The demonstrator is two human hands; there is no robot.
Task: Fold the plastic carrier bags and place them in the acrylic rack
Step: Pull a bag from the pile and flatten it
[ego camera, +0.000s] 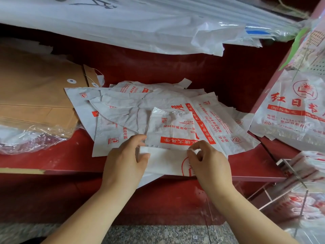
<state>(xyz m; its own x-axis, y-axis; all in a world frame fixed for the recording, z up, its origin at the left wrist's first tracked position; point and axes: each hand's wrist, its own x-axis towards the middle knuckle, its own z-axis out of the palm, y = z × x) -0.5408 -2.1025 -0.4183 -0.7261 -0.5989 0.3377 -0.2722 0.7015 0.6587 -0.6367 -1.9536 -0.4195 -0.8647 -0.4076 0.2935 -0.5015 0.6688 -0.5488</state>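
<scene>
fingers (136, 139) of the left hand (123, 155) curl round the left end of a folded carrier bag (165, 160), with the thumb lying on top. the right hand (210, 164) pinches the fold's upper edge between thumb and fingertips. the bag lies at the front edge of the red surface (70, 159), over a loose pile of bags (140, 110). the acrylic rack (290, 170) stands at the right with folded bags in it. brown envelopes (35, 95) lie at the left.

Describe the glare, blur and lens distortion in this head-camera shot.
Head view: even, soft light, little shadow under the left hand and right hand; glare glints on the clear wrap and the plastic sheets above; both hands and the bag look sharp; the rack at the right edge is softer; the wide lens tilts the red upright.
</scene>
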